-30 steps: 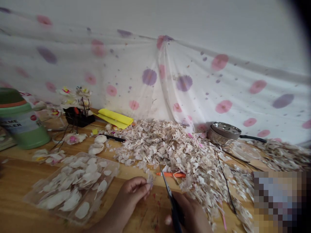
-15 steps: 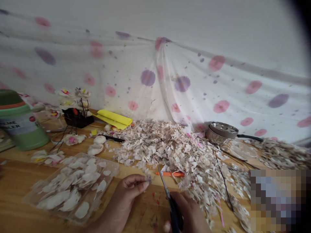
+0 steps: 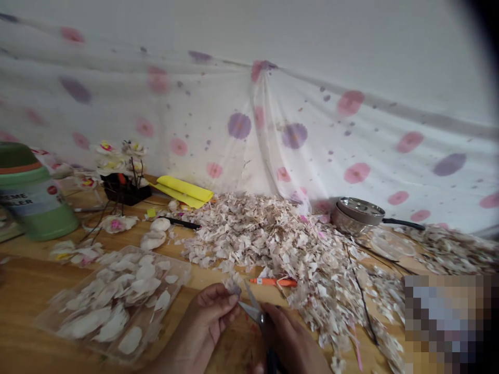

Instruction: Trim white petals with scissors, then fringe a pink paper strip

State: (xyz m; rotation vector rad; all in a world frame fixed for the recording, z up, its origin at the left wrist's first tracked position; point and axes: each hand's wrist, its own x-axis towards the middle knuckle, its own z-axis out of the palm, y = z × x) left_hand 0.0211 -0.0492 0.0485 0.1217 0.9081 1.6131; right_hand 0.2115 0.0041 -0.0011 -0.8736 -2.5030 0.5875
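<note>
Between its thumb and fingers, my left hand (image 3: pixel 212 314) pinches a small, thin, greyish translucent petal (image 3: pixel 233 285). My right hand (image 3: pixel 288 332) grips a pair of scissors (image 3: pixel 255 310) with dark handles. The blades are spread apart and point up and left, close beside the petal; whether they touch it I cannot tell. Left of my hands lies a clear plastic tray (image 3: pixel 181 270) holding many pale petals (image 3: pixel 134 283). Just beyond the scissors a large heap of dry whitish flakes (image 3: pixel 268 234) covers the table, with an orange pen (image 3: pixel 273 282) at its near edge.
A green jar (image 3: pixel 42 202) stands at far left, near a black holder (image 3: pixel 127 192) with handmade flowers. Yellow paper (image 3: pixel 185 191) lies behind the heap. A metal pan (image 3: pixel 358 213) sits at back right. Dark twigs (image 3: pixel 362 301) cross the flakes. A dotted plastic sheet (image 3: pixel 195 114) covers the wall.
The scissors have opened, and their tips have moved left toward the petal. My right hand has shifted slightly left and turned. The left hand keeps its pinch.
</note>
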